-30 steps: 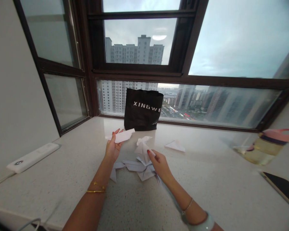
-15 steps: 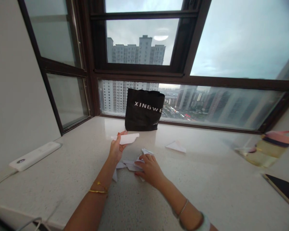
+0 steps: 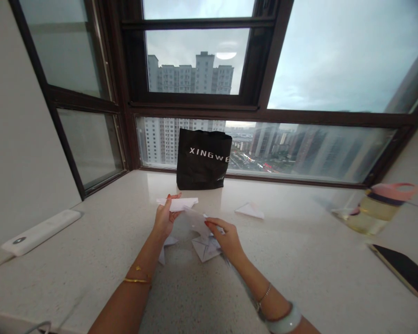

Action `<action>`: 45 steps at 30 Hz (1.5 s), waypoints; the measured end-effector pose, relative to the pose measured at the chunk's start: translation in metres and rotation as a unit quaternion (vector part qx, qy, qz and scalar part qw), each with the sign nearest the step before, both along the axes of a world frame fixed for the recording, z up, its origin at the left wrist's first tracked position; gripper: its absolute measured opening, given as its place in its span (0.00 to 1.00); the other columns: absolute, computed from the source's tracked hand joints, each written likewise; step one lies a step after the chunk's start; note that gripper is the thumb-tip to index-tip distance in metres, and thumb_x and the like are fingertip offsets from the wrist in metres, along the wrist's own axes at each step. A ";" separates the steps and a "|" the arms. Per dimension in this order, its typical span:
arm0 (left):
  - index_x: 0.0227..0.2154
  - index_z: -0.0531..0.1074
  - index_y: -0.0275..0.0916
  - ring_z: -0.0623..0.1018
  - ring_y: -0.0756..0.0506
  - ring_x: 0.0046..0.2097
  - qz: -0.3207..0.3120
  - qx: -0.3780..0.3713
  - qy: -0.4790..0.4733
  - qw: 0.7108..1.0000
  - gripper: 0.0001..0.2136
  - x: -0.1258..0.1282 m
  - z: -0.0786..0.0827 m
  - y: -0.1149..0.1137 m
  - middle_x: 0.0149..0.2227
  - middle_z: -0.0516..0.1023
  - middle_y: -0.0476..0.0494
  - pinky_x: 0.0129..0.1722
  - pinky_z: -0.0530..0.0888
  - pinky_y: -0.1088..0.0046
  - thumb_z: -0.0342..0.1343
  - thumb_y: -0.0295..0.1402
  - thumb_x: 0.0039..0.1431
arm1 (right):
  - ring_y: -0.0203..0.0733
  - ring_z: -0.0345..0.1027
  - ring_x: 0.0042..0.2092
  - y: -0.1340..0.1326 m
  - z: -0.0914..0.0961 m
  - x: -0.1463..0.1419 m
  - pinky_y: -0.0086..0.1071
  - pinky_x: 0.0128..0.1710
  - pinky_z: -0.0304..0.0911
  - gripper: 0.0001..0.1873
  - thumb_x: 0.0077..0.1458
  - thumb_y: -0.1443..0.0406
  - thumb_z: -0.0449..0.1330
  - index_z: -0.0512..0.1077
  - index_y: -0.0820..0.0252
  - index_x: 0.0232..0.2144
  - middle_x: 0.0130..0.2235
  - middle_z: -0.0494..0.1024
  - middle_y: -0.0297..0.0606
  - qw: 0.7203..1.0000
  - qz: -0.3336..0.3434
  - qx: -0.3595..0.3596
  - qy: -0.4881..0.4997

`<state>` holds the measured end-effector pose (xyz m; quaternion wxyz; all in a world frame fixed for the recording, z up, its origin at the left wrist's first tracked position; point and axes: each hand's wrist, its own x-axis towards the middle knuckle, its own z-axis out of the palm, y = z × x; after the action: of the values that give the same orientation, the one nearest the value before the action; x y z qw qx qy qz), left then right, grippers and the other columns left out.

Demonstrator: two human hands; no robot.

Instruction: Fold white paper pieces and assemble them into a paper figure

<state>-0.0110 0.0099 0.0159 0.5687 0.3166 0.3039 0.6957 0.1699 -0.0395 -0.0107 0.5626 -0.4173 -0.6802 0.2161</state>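
My left hand (image 3: 166, 218) is closed around a folded strip of white paper (image 3: 183, 204), held a little above the counter. Between the thumb and fingers of my right hand (image 3: 226, 236) is a thin piece of folded paper (image 3: 197, 221), slightly blurred, whose far end comes close to the left hand's paper; whether the two touch I cannot tell. Under the right hand lies a square folded paper (image 3: 206, 250) with creased flaps. Beside my left wrist sits a pointed folded paper (image 3: 165, 248). Farther right rests a white paper triangle (image 3: 250, 210).
A black bag (image 3: 202, 160) stands against the window. On the left lies a white power strip (image 3: 42, 232) with a cable. To the right are a bottle with a pink lid (image 3: 376, 208) and a dark phone (image 3: 404, 271), all on the speckled white counter (image 3: 299, 278).
My right hand has lifted a piece of paper from the pile and brought it near the left hand's paper. The square folded paper beneath now shows more. The view has shifted slightly.
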 end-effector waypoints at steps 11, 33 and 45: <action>0.31 0.73 0.33 0.78 0.47 0.32 -0.107 -0.018 0.053 0.993 0.15 0.032 -0.009 -0.015 0.42 0.77 0.36 0.26 0.76 0.75 0.53 0.42 0.54 | 0.41 0.68 0.36 -0.009 0.024 0.018 0.37 0.38 0.64 0.07 0.54 0.65 0.54 0.72 0.58 0.31 0.31 0.75 0.38 0.964 -0.171 0.203 0.016; 0.35 0.70 0.36 0.76 0.42 0.44 -0.220 0.020 0.020 0.975 0.09 0.045 -0.002 -0.032 0.50 0.72 0.37 0.34 0.76 0.70 0.58 0.34 0.51 | 0.41 0.66 0.29 0.018 0.000 0.016 0.35 0.26 0.64 0.25 0.45 0.51 0.58 0.70 0.63 0.40 0.30 0.74 0.40 0.986 -0.071 -0.084 0.128; 0.39 0.70 0.37 0.71 0.44 0.51 -0.215 0.016 -0.069 0.974 0.17 0.049 -0.001 -0.033 0.50 0.73 0.38 0.49 0.68 0.68 0.49 0.46 0.56 | 0.33 0.61 0.17 0.016 0.005 0.014 0.27 0.18 0.56 0.16 0.34 0.55 0.66 0.75 0.62 0.24 0.15 0.72 0.30 0.962 0.015 -0.163 0.220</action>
<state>0.0375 -0.0231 0.0146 0.7195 0.3351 0.1778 0.5817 0.1837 -0.0233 -0.0059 0.6193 -0.4351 -0.5015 0.4192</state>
